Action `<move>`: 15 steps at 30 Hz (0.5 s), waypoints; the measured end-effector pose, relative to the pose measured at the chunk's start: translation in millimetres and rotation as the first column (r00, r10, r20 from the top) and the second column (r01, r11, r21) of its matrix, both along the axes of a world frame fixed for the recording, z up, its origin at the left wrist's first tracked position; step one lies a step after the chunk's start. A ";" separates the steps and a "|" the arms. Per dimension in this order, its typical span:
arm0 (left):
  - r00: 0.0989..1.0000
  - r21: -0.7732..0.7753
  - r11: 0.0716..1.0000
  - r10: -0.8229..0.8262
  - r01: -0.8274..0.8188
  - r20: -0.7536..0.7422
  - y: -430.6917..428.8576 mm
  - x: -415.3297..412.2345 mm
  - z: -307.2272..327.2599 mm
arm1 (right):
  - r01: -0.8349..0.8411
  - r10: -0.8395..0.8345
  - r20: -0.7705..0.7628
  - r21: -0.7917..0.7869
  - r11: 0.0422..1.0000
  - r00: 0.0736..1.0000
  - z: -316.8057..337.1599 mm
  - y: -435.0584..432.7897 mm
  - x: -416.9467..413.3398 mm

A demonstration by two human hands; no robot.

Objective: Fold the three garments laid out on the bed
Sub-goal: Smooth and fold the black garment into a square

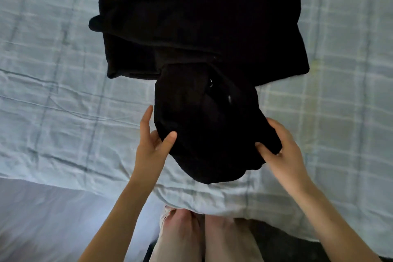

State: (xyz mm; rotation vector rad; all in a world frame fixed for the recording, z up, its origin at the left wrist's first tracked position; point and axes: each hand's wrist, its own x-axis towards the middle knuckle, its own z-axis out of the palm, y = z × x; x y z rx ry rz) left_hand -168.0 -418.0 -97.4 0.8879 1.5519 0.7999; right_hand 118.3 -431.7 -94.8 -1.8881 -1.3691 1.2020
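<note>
While my left hand and right hand pinch the folded black garment at nine and three o'clock, uneven lifting could spill its layers.

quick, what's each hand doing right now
Left hand: pinches the left edge of the black garment, thumb on top.
Right hand: grips the black garment's right edge, fingers curled round it.
</note>
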 end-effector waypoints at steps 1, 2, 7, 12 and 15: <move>0.998 0.020 0.998 -0.053 0.053 0.035 -2.0 -0.6 -2.2 | 0.020 -0.020 -0.042 -0.012 1.000 0.999 -3.7 -4.3 -0.5; 0.994 0.043 0.995 -0.097 0.094 0.058 -3.7 -1.2 -2.7 | 0.060 -0.061 -0.122 -0.017 0.998 0.991 -4.4 -7.2 -1.2; 0.992 0.143 0.982 -0.126 0.127 -0.014 -7.8 -6.5 10.8 | 0.362 -0.353 -0.587 -0.108 0.926 0.728 13.2 -15.6 -5.1; 0.984 0.063 0.991 -0.129 0.121 0.122 -21.3 -13.8 12.5 | 0.340 -0.352 -0.449 -0.112 0.934 0.821 8.4 -36.8 -13.9; 0.976 0.053 0.985 -0.169 0.163 0.138 -27.1 -6.8 9.5 | 0.267 -0.279 -0.445 -0.092 0.959 0.851 9.2 -46.6 -25.0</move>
